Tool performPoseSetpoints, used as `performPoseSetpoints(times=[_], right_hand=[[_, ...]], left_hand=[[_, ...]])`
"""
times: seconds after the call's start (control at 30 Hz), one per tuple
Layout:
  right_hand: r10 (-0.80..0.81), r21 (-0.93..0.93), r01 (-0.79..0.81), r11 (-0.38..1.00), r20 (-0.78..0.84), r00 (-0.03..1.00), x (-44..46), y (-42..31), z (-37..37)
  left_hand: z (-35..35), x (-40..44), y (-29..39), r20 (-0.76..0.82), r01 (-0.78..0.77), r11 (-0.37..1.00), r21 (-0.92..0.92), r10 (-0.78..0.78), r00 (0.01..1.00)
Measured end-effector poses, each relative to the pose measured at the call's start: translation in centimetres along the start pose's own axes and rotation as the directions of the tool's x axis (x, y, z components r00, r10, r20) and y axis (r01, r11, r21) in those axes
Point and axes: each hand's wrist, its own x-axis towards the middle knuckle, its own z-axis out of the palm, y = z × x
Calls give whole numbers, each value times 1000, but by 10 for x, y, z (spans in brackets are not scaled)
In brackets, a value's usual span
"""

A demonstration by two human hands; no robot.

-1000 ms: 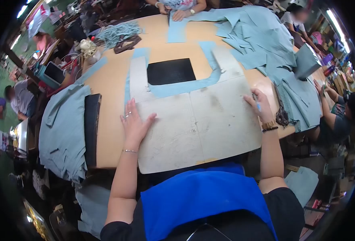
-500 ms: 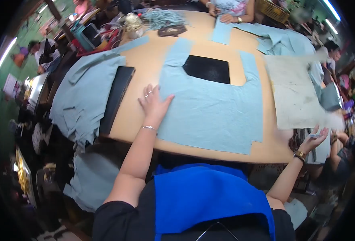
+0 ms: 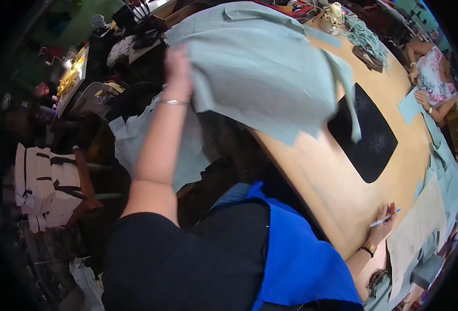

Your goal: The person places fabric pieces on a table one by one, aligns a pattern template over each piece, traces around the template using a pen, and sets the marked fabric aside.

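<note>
A cut piece of light blue fabric (image 3: 260,78) hangs in the air over the table's left part, blurred at its edges. My left hand (image 3: 178,70), smeared by motion, is closed on its left edge. My right hand (image 3: 385,228) rests low over the near right part of the table (image 3: 337,192), fingers curled round a slim white and blue pen (image 3: 385,218). A black flat sheet (image 3: 366,140) lies on the tabletop between my hands, partly covered by the fabric's hanging strip.
Beside my right hand lies a pale pattern sheet (image 3: 418,228), with more blue fabric (image 3: 444,160) along that side. Across the table a person in a floral top (image 3: 436,72) works on fabric. Blue cloth (image 3: 153,137) hangs below my left arm. Blue strips (image 3: 366,39) are piled at the back.
My view has turned left. The fabric piece that lay flat on the table is now lifted to the left in my left hand. My right hand, with the pen, is now over the table.
</note>
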Motion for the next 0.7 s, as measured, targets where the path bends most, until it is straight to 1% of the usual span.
performPoseSetpoints(times=[0.07,0.1,0.13,0.17,0.2,0.23,0.27,0.33,0.4,0.43,0.47,0.5,0.53,0.57,0.6,0.63,0.67,0.7], right_hand=[[29,22,-29,999,-2,1000,0,-1,0],[44,29,-43,999,-7,999,1,1,-2],[40,46,-39,998,-14,999,2,5,-3],[38,19,-37,999,-33,999,1,4,-3],[34,-7,-34,999,-51,998,1,-2,-3],[29,-32,-31,999,-70,997,2,-8,-1],[14,4,-14,1000,-89,996,3,-16,2],[-14,74,24,997,-142,990,6,-39,12],[48,158,-32,987,-97,994,8,-97,31],[72,375,-62,925,-14,997,10,-116,42],[80,570,-98,816,57,995,11,-135,52],[58,733,-163,661,167,984,8,-161,61],[-46,820,-293,492,360,932,2,-192,67],[-192,846,-430,314,501,844,-5,-231,73],[-355,797,-601,62,580,733,-16,-283,83],[-164,720,-692,52,690,705,-32,-339,80],[-295,638,-770,9,737,608,-40,-362,81],[-425,553,-833,-9,752,504,-51,-377,82]], left_hand=[[-120,56,-21,-144,-11,999,-35,5,990],[-154,43,-7,-220,-8,994,-112,-17,975],[-182,28,-3,-389,-56,998,-37,37,921],[-221,21,-14,-403,-94,994,-60,62,913],[-247,6,-17,-459,-45,999,9,44,888],[-288,4,-39,-532,-3,996,86,49,846],[-325,2,-67,-599,44,986,158,61,798],[-357,-24,-94,-664,86,952,295,140,734],[-420,-28,-145,-676,213,844,493,218,704],[-412,-41,-145,-711,358,781,512,152,687],[-401,-51,-144,-737,485,695,530,95,669],[-397,-50,-158,-794,630,530,568,151,589],[-391,-44,-171,-823,747,346,568,238,516],[-368,-45,-166,-801,735,322,596,172,574],[-341,-47,-159,-720,658,298,691,201,664],[-318,-46,-157,-631,573,273,773,232,740],[-290,-38,-155,-537,473,266,840,278,797],[-263,-33,-155,-437,365,259,895,329,837]])
